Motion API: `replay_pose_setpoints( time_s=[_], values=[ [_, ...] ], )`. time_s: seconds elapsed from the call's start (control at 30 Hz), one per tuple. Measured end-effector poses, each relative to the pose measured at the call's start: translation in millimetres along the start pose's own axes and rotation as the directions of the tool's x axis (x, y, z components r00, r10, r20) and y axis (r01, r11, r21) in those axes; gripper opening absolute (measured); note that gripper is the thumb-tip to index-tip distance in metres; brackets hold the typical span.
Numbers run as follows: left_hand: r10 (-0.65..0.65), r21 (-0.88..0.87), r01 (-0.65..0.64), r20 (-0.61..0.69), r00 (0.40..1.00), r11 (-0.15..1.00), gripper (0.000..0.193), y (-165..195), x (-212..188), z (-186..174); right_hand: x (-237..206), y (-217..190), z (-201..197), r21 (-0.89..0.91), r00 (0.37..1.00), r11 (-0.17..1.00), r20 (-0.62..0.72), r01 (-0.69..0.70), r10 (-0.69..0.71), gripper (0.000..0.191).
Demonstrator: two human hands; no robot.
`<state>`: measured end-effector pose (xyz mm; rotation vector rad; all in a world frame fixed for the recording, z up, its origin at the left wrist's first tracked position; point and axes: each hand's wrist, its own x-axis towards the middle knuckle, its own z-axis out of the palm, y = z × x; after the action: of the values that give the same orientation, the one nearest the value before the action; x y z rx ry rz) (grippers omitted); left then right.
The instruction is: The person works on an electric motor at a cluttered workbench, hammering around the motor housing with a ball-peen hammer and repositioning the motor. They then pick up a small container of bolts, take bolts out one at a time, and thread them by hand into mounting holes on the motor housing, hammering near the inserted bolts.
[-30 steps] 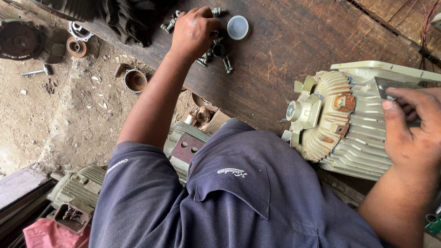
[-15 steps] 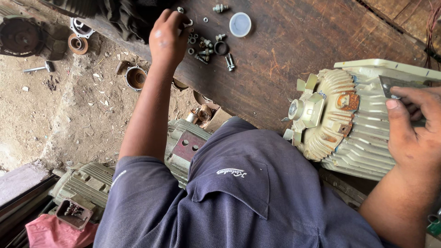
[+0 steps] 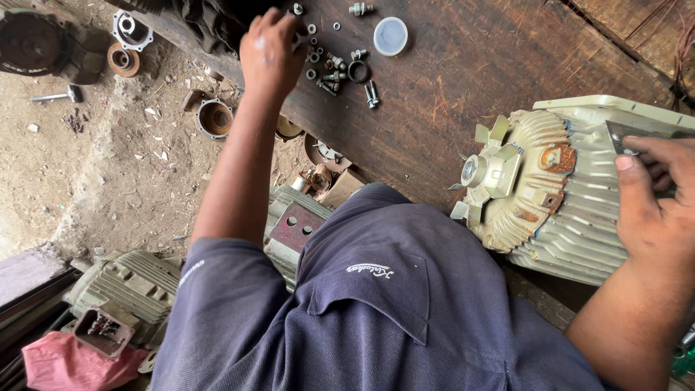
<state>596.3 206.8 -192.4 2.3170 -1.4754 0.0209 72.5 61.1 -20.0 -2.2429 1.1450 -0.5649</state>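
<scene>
Clearly, head view: left hand (image 3: 269, 52), grip curled over small bolts and washers (image 3: 334, 66) near desk (image 3: 463, 65) edge, holding what I cannot tell. Right hand (image 3: 662, 210) lies flat on motor (image 3: 557, 195). Risk: a nudge rolls the bolts off onto the floor (image 3: 108, 166).

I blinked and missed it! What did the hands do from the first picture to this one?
The left hand slid sideways off the pile of bolts and washers to its edge, by the dark cloth. Whether it picked one up cannot be seen. The right hand stayed resting on the pale ribbed motor, and the round white cap did not move.
</scene>
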Motion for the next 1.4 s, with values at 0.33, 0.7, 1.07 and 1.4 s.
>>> replay_pose_setpoints(
  time_s=[0.33,0.7,1.07,1.4],
  values=[
    [0.11,0.054,-0.113,0.055,0.992,0.992,0.041,0.5,27.6,7.6,-0.5,-0.5,-1.3,-0.028,1.0,0.999,-0.003,0.019,-0.019,0.019],
    [0.052,0.083,-0.056,0.05,0.997,0.995,0.024,18.2,11.2,-2.5,0.6,-3.5,-2.1,-0.02,1.0,1.0,0.002,0.005,-0.005,0.017],
    [0.079,0.066,-0.078,-0.009,0.997,0.995,0.013,17.2,7.6,13.9,0.2,0.3,-2.9,-0.053,0.999,0.998,0.011,0.033,-0.033,0.018],
    [0.162,-0.028,-0.163,-0.044,0.986,0.986,0.013,25.7,26.5,25.0,3.2,-5.5,-4.4,-0.071,0.999,0.997,0.011,0.044,-0.044,0.017]
  ],
)
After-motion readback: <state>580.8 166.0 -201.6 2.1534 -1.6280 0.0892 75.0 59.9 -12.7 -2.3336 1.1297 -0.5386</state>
